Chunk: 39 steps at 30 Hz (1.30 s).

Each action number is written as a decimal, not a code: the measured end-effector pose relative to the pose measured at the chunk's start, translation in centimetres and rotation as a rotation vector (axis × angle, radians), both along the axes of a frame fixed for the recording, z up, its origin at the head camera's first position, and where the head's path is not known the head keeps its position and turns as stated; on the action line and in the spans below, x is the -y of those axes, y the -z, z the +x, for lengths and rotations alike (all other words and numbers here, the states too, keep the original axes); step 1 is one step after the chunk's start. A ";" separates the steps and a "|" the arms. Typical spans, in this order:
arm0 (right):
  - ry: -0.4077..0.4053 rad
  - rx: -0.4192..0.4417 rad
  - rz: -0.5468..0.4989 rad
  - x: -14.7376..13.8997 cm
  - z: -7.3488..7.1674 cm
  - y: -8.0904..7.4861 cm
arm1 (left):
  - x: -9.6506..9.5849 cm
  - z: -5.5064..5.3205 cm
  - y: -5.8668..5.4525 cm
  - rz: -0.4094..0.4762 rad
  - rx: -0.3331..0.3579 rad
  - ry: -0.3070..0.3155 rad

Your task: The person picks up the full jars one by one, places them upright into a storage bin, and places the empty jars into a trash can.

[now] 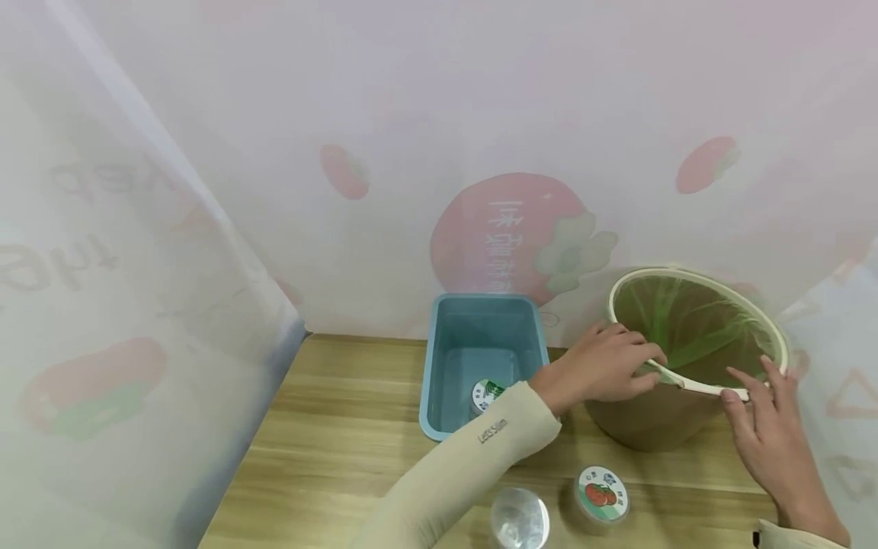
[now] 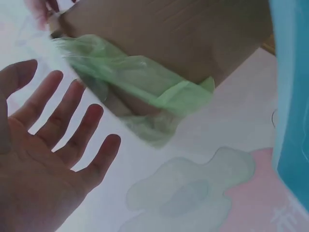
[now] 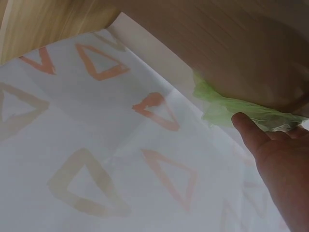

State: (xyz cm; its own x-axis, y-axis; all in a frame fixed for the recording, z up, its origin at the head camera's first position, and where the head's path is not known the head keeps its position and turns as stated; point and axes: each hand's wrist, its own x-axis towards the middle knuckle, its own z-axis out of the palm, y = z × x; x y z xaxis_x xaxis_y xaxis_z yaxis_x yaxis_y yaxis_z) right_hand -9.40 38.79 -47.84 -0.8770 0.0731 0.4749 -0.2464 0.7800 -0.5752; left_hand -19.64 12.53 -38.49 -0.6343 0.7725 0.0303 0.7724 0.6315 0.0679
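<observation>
A brown trash can (image 1: pixel 645 422) with a white rim ring and a green bag lining (image 1: pixel 693 335) stands on the wooden table at the right. My left hand (image 1: pixel 604 362) is at the near left side of its rim. In the left wrist view the left hand's fingers are spread, apart from the green bag edge (image 2: pixel 140 82) folded outside the can. My right hand (image 1: pixel 775 435) grips the near right rim, thumb outside against the bag (image 3: pixel 227 107) and fingers over the top. The right fingertips are partly hidden in the right wrist view.
A blue plastic basin (image 1: pixel 428 374) stands left of the can, holding a round container with a printed lid (image 1: pixel 485 395). My left forearm crosses its near corner. Another lidded container (image 1: pixel 601 496) and a clear round one (image 1: pixel 519 520) sit in front. Printed white sheeting (image 1: pixel 384 252) hangs behind.
</observation>
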 end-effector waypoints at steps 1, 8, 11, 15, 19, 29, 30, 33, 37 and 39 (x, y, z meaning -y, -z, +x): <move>0.002 -0.004 -0.002 -0.1 0.1 0.0 | 0.6 0.4 -0.1 0.000 -0.020 0.014; 0.014 0.013 0.013 -0.5 0.4 -0.1 | 4.3 3.1 -0.1 0.030 -0.150 0.060; 0.014 0.001 0.014 -0.5 0.4 -0.2 | 5.6 3.8 0.0 0.013 -0.198 0.086; 0.018 -0.011 0.006 -0.3 0.5 -0.2 | 7.2 4.6 0.6 -0.005 -0.205 0.135; 0.018 0.012 -0.003 -0.2 0.7 -0.2 | 9.2 5.8 1.9 -0.033 -0.174 0.177; 0.030 0.004 0.005 -0.7 0.9 -0.4 | 13.1 9.0 6.1 -0.045 -0.180 0.328; 0.029 0.004 0.006 -0.7 0.9 -0.4 | 13.4 9.3 6.4 -0.033 -0.179 0.344; 0.022 0.001 0.015 -0.8 0.9 -0.4 | 14.1 10.2 7.5 -0.030 -0.180 0.370; 0.018 -0.008 0.016 -0.8 0.8 -0.4 | 14.8 11.2 8.7 -0.072 -0.138 0.396; 0.019 -0.012 0.015 -0.8 0.8 -0.4 | 15.1 11.6 9.2 -0.104 -0.111 0.409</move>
